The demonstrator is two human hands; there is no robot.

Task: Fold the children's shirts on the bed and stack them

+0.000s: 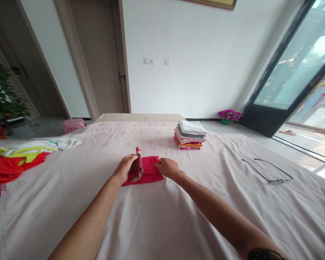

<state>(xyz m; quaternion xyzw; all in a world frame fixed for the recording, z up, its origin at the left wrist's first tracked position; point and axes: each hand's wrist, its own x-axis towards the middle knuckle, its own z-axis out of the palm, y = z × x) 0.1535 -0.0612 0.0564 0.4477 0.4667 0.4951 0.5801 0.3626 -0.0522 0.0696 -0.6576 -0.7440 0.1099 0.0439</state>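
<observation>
A small pink-red garment [148, 172] with dark dots lies on the pale sheet [162, 216] in front of me. My left hand [126, 167] is closed on its left edge and lifts a folded flap upright. My right hand [166, 167] presses on the garment's right edge with fingers curled, pinching the cloth. A stack of folded clothes [190, 134] stands farther back, to the right of both hands.
Loose red, yellow and white clothes [21, 157] lie at the left edge of the bed. Dark-framed glasses [271, 173] rest on the sheet to the right. A pink stool [73, 125], a potted plant [2, 94], purple flowers [229, 115] and a glass door [300, 72] surround the bed.
</observation>
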